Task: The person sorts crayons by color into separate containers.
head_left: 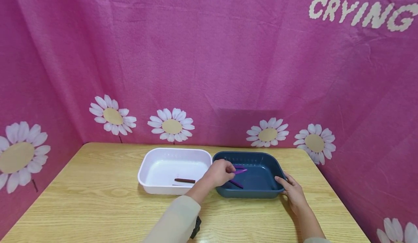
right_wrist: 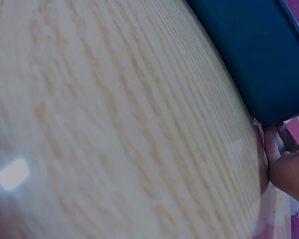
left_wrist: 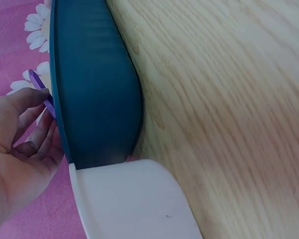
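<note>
My left hand (head_left: pixel 222 172) is over the left side of a dark blue plastic basin (head_left: pixel 261 194). Between thumb and fingers it pinches a slim purple crayon-like stick (left_wrist: pixel 35 78), held above the rim in the left wrist view. Two more purple sticks (head_left: pixel 236 184) lie in this basin, partly hidden by the hand. At the basin's right end, my right hand (head_left: pixel 294 192) grips the rim, thumb on top and fingers against the outer wall. A white basin (head_left: pixel 156 189) stands close against the blue one on the left, with a brown crayon-like stick (head_left: pixel 184 180) inside.
Both basins stand on a light wood table (head_left: pixel 98 199), near its back edge. A pink curtain (head_left: pixel 209 72) with daisies hangs behind and at both sides. A thin dark line shows near the brown stick, too small to make out.
</note>
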`<state>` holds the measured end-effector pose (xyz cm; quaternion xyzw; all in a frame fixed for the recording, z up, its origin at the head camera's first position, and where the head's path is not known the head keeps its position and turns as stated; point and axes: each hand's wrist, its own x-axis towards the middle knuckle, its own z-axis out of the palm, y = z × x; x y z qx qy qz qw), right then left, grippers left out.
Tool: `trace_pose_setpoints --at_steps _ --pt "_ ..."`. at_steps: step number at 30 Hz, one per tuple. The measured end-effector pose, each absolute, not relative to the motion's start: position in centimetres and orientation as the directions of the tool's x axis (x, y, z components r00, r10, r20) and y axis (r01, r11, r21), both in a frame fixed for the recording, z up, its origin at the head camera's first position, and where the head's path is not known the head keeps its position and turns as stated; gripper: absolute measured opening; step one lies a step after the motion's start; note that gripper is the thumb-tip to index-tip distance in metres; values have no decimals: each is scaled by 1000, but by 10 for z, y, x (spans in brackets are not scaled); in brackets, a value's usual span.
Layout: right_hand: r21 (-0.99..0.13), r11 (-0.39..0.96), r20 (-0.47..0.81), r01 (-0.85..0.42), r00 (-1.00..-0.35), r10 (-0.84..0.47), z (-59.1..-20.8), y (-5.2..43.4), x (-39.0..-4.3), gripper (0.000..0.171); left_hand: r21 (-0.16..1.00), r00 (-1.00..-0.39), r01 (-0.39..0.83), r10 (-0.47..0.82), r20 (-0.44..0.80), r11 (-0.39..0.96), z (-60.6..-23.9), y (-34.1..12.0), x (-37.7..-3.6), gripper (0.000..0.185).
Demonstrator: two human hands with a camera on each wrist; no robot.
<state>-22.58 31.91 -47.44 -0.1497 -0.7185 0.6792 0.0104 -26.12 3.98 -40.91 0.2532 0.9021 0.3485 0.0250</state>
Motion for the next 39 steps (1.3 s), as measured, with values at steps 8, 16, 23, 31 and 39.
trace_pose_setpoints --at_steps 8,16,23,31,39 --pt "-976 58 -190 210 -953 236 -475 317 -226 66 714 -885 370 459 77 594 -412 44 -258 12" --pt "-980 38 -184 198 -955 231 -474 317 -226 66 771 -891 329 450 61 546 -411 49 -252 14" --pt "-983 22 -174 185 -955 240 -474 315 -228 66 789 -886 326 460 63 521 -414 52 -251 15" --pt "-974 55 -199 218 -950 240 -476 316 -228 65 812 -884 306 466 48 496 -417 48 -252 20" --pt "-974 49 -202 221 -947 249 -475 317 -226 66 833 -883 295 468 50 469 -416 44 -252 21"
